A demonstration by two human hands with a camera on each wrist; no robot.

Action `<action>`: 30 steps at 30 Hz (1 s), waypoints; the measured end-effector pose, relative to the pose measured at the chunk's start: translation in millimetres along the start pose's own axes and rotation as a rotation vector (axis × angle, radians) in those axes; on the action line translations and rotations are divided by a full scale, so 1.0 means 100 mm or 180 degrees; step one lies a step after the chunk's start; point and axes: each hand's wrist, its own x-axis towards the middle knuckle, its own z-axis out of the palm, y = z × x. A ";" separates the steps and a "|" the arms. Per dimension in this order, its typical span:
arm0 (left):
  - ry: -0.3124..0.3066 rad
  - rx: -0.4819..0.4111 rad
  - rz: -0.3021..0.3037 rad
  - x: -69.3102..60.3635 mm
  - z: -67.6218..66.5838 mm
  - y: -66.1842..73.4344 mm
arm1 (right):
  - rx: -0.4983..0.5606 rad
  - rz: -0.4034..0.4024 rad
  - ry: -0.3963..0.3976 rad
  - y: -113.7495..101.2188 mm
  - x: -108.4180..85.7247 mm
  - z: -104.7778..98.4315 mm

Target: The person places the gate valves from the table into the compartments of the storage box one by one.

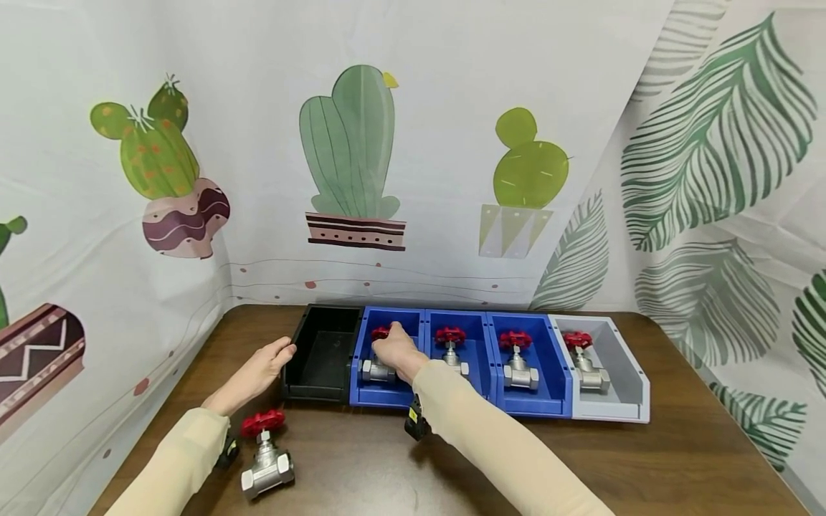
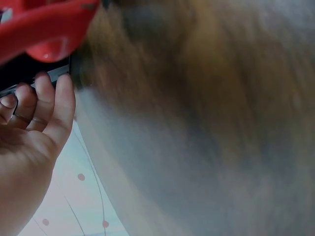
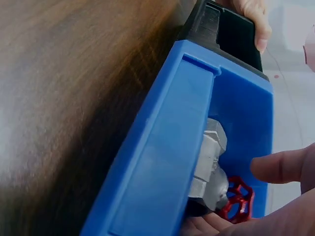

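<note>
My left hand (image 1: 258,369) rests its fingertips on the left wall of a black bin (image 1: 321,358), fingers nearly straight. In the left wrist view those fingers (image 2: 61,101) touch the bin's edge, with a blurred red handwheel (image 2: 47,29) close to the camera. My right hand (image 1: 399,351) reaches into the leftmost blue bin (image 1: 387,395), over a metal gate valve (image 3: 209,169) with a red handwheel (image 3: 238,199). Its thumb (image 3: 280,167) stands apart from the valve; the other fingers lie beside and partly behind it.
More red-wheeled valves lie in two further blue bins (image 1: 534,407) and a grey bin (image 1: 613,410), all in one row. Another valve (image 1: 266,462) sits on the wooden table (image 1: 361,466) by my left forearm. A cactus-print cloth (image 1: 445,143) hangs behind.
</note>
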 end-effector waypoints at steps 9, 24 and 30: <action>0.0012 -0.0008 -0.0022 -0.02 0.01 0.01 | -0.0274 -0.0180 -0.0276 -0.11 -0.21 -0.09; 0.0025 0.0040 -0.0039 0.01 0.00 0.03 | -0.1015 -0.0748 -0.0507 -0.21 -0.59 -0.55; 0.0009 0.0087 0.0005 0.00 -0.02 0.04 | -0.1223 -0.0840 -0.0401 -0.19 -0.74 -0.81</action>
